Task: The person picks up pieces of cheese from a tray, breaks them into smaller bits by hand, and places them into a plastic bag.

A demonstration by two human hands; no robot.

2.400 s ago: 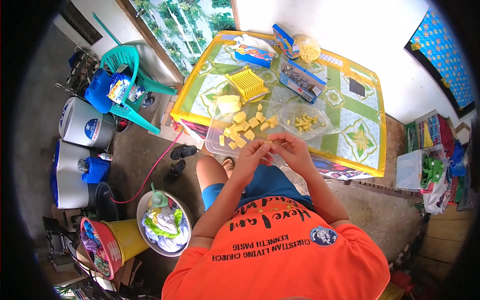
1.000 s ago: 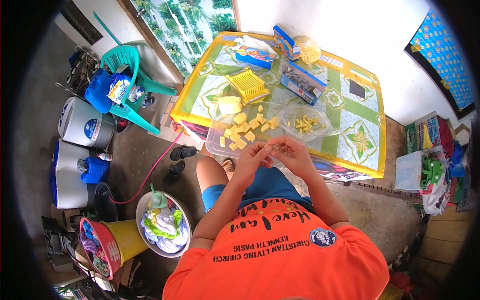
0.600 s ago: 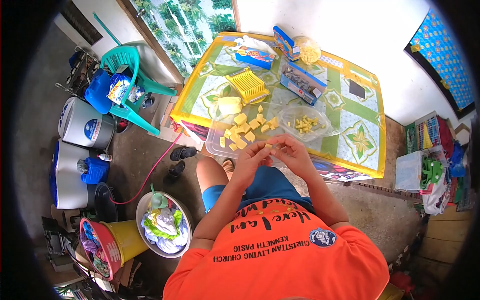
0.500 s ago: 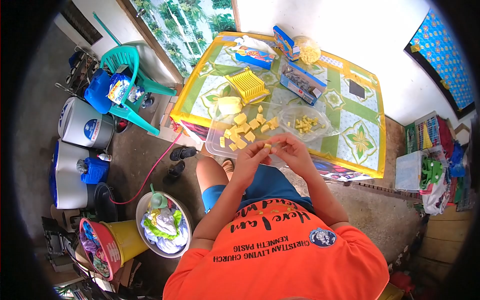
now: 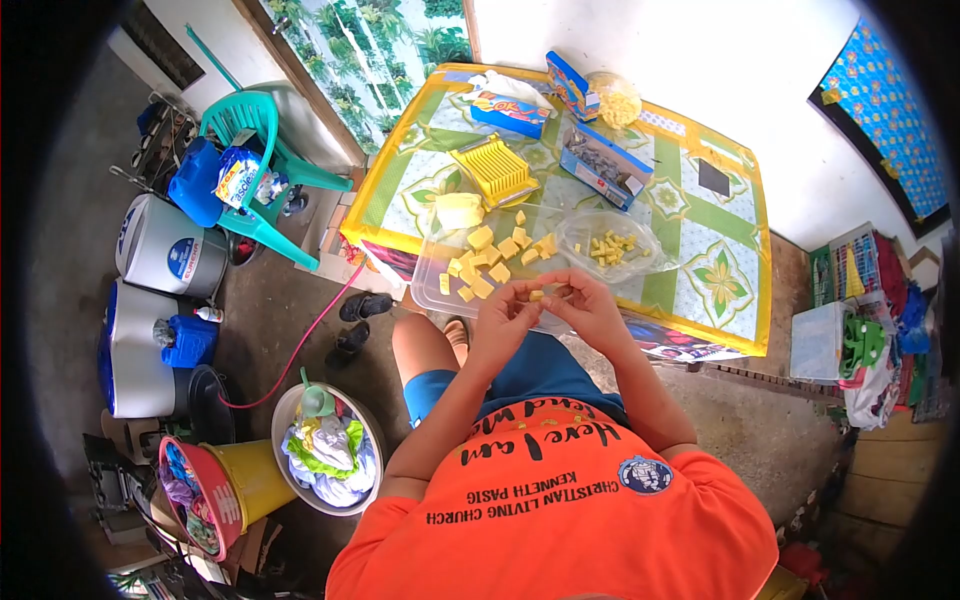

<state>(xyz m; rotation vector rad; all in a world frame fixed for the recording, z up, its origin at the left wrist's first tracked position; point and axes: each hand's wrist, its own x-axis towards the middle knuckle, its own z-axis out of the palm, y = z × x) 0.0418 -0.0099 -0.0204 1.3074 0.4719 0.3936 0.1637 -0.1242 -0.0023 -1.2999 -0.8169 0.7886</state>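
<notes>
My left hand (image 5: 506, 314) and my right hand (image 5: 584, 308) meet at the near table edge, fingers pinched around a small yellow dough-like piece (image 5: 537, 295). Just beyond them lies a clear plastic tray (image 5: 428, 284) with several yellow chunks (image 5: 481, 238), cut roughly into cubes. To its right, a clear plastic container (image 5: 650, 262) holds smaller yellow pieces (image 5: 612, 246). A pale yellow lump (image 5: 460, 211) sits by the tray's far left corner. Behind it stands a yellow ribbed tray-like tool (image 5: 497, 172).
The table (image 5: 722, 285) has a patterned cover. On it are a blue box (image 5: 508, 115), an open blue box (image 5: 604, 166), an upright box (image 5: 571, 87) and a round tub (image 5: 613, 101) of pale yellow pieces. A green chair (image 5: 262, 225) and a laundry basin (image 5: 365, 490) stand at left.
My fingers have shifted slightly around the small yellow piece, and more of it shows between them. The tray, container and boxes have stayed in place.
</notes>
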